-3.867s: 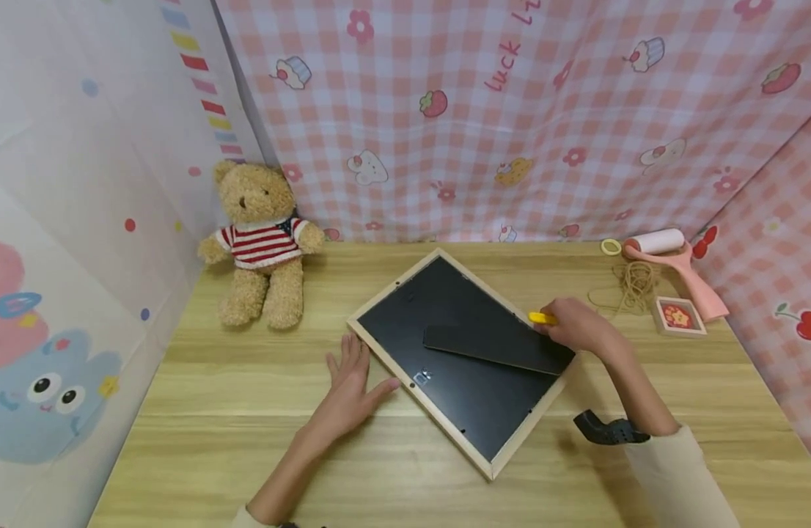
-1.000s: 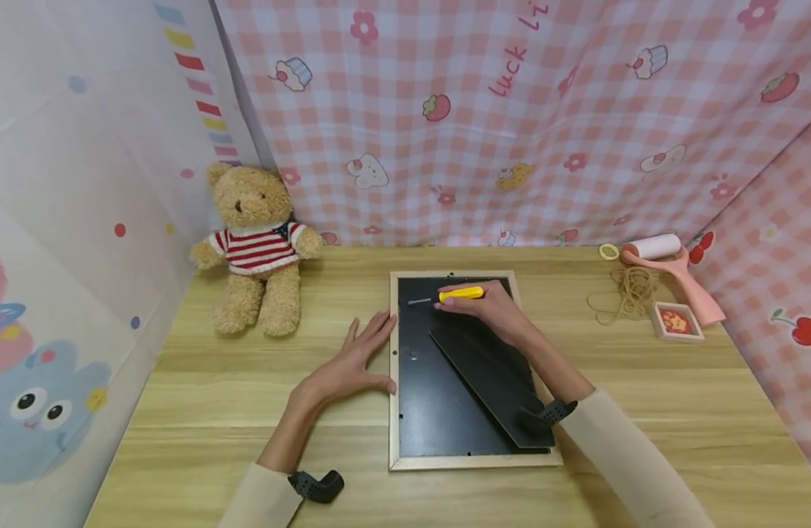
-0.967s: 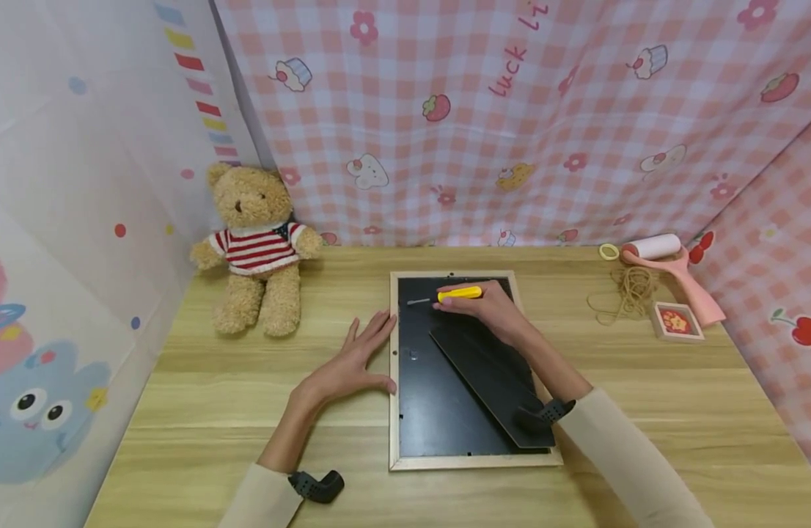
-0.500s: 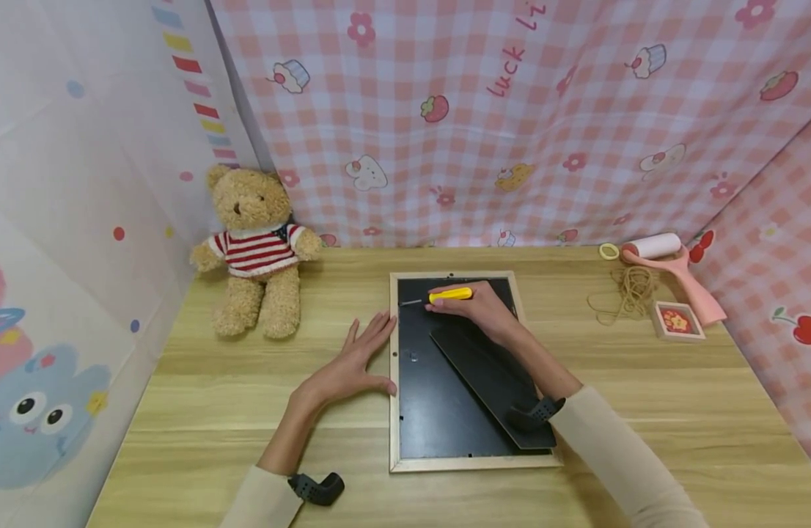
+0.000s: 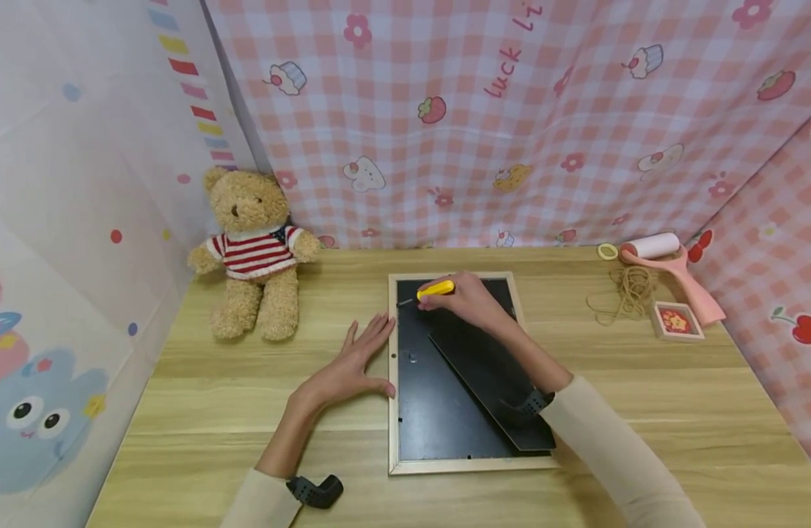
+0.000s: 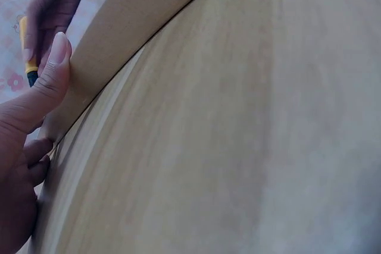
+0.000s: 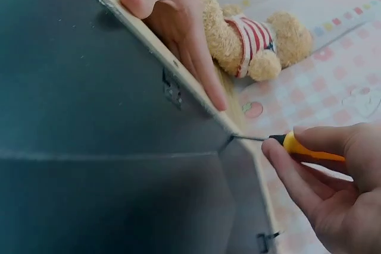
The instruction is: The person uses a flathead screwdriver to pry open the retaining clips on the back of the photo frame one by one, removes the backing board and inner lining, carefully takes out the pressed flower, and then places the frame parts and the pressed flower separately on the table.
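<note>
A wood-rimmed picture frame lies face down in the head view, its black backing up and its black stand leg slanting across. Along the frame's left side rests my left hand, fingers and thumb extended against the rim. My right hand pinches a yellow-handled screwdriver above the upper part of the backing. In the right wrist view the screwdriver's thin shaft reaches a small dark tab at the frame's inner edge. The left hand's fingertips lie just beside that spot.
A teddy bear in a striped shirt sits at the back left. At the back right are a pink lint roller, a yellow ring, a tangle of twine and a small framed box. A checked curtain hangs behind.
Since the oldest frame, the picture frame has turned from diagonal to upright, and the right hand has come over its top. During the last second the screwdriver has slid left to the inner edge.
</note>
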Tool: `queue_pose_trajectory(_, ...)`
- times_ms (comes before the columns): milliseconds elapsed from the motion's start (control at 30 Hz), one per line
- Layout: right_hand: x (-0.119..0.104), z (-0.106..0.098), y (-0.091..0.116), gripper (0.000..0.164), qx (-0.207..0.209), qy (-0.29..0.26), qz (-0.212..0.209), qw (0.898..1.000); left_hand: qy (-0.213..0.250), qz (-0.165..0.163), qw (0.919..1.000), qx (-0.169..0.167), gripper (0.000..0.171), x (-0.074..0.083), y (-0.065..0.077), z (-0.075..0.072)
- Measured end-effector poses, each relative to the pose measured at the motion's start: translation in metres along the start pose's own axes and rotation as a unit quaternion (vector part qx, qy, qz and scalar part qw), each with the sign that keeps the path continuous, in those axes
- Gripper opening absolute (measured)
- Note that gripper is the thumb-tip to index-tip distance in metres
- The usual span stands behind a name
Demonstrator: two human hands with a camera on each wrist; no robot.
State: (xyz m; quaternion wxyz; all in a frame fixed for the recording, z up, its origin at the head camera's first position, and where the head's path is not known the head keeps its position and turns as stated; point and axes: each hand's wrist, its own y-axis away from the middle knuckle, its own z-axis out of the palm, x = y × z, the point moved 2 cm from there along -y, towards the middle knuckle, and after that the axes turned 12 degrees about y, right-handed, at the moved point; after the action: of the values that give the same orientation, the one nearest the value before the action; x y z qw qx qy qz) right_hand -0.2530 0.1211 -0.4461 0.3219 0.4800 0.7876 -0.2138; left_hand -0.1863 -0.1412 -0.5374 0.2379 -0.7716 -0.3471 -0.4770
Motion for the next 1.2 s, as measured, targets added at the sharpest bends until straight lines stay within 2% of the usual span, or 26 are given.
queue_pose_trajectory(100, -0.008, -0.001, -0.004, 0.025, -0.005, 0.024, -0.014, 1.0, -0.001, 0.003, 1.0, 0.001, 0.139, -0.001, 0.0, 0.0)
queue_pose_trajectory(600, -0.031, 0.003, -0.013, 0.021, -0.023, 0.059, -0.008, 0.998, 0.004, 0.002, 1.0, 0.003, 0.136, -0.002, 0.002, 0.0)
queue_pose_trajectory(900, -0.044, 0.005, -0.017, 0.018, -0.018, 0.112, -0.025, 0.993, 0.006, -0.011, 0.9999, -0.005, 0.126, 0.015, 0.004, -0.003)
queue_pose_trajectory(1100, -0.052, 0.007, -0.021, 0.017, -0.012, 0.165, -0.037, 0.985, 0.012, 0.015, 0.9998, 0.002, 0.129, 0.005, 0.003, -0.002)
queue_pose_trajectory(1200, -0.056, 0.008, -0.023, 0.019, -0.012, 0.189, -0.048, 0.981, 0.005, 0.017, 0.9998, 0.003, 0.132, -0.002, 0.001, 0.0)
